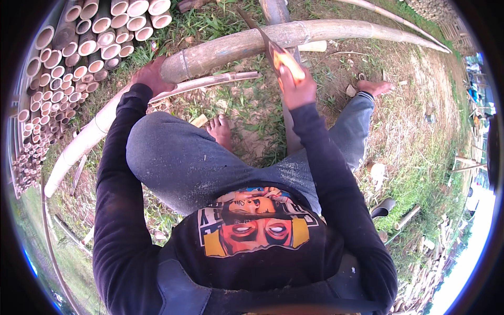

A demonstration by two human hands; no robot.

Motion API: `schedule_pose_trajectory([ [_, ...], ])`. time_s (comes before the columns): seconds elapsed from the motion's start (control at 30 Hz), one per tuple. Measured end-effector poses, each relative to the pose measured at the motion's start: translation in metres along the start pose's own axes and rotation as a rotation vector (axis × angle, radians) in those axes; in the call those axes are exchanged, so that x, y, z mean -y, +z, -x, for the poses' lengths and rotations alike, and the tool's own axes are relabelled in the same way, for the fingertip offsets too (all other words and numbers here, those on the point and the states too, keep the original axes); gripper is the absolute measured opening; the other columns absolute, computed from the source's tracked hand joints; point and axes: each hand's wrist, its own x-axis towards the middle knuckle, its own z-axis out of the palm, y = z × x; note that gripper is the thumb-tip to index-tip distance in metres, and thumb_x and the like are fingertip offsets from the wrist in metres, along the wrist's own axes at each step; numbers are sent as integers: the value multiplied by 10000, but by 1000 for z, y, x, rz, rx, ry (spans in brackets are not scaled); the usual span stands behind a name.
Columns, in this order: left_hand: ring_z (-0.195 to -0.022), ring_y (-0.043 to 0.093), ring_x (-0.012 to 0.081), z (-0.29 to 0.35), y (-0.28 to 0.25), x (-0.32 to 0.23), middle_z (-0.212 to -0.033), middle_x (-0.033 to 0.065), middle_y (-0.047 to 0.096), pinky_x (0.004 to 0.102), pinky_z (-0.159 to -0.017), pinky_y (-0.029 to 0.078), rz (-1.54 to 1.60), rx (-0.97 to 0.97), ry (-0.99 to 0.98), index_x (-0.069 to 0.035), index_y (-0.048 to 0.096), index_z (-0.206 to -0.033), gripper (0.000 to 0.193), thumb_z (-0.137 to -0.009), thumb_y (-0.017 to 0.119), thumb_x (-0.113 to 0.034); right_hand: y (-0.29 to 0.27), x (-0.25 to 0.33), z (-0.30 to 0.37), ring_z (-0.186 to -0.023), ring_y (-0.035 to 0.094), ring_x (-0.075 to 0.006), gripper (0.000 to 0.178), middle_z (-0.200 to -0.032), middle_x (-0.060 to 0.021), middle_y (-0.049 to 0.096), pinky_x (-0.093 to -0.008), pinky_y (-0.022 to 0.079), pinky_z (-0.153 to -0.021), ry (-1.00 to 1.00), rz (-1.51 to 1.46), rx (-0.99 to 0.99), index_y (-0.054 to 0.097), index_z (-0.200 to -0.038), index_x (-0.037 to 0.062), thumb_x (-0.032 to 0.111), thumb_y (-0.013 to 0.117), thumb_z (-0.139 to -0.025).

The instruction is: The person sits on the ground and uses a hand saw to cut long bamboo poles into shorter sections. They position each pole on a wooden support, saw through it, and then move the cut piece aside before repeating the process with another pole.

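Saw sitting across pole, both hands busy.

Right hand [298,88] is clenching the saw [273,52] by its orange handle, fingers wrapping it tight. Blade is crossing the pole [315,31] just left of the beam [292,128], tip pointing past the pole's far edge. Can't tell if the teeth are biting.

Left hand [152,77] is clasping the pole's left end, thumb lying on the near side, fingers going over the far side; underside is hiding from view. Pole is lying crosswise over the beam, near the beam's far end, and running on toward the ground's [415,126] far right corner.

A strip [212,82] is lying just nearer than the pole. A paler bamboo [86,142] is slanting from beside the left hand toward the ground's left edge. A bamboo stack [63,79] is filling the far left corner. Bare left foot [219,132] and right foot [377,87] are straddling the beam. A dark shoe [383,207] is lying toward the ground's right edge.
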Motion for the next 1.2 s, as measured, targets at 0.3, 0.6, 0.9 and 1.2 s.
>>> schedule_pose_trajectory([
  [0.3,-1184,697,410,-12,17,13,-1307,218,698,493,-1049,545,-35,-30,24,-169,482,-1538,1014,-646,875,-448,-146,26,153,-635,647,-93,261,-805,-84,703,-260,545,-616,123,-180,27,592,-1098,-35,192,700,-1027],
  [0.6,-1225,693,378,-7,4,3,-1348,184,703,471,-1085,527,-10,41,0,-184,499,-1539,1020,-649,889,-495,-167,38,165,-642,669,-99,337,-803,-67,737,-275,536,-609,154,-141,61,656,-1143,-21,262,767,-999],
  [0.9,-1212,701,379,-3,0,-2,-1322,184,718,459,-1065,543,-18,9,30,-215,518,-1518,993,-640,880,-502,6,-6,-4,-702,678,-199,361,-794,-151,716,-363,549,-674,66,-106,14,698,-1022,-40,297,807,-954],
  [1.2,-1179,701,406,-15,17,14,-1317,216,696,466,-1055,550,23,10,88,-161,489,-1531,1034,-638,895,-489,-136,39,133,-809,771,-161,237,-989,-152,804,-298,592,-745,240,-55,107,677,-1094,-26,161,762,-975],
])
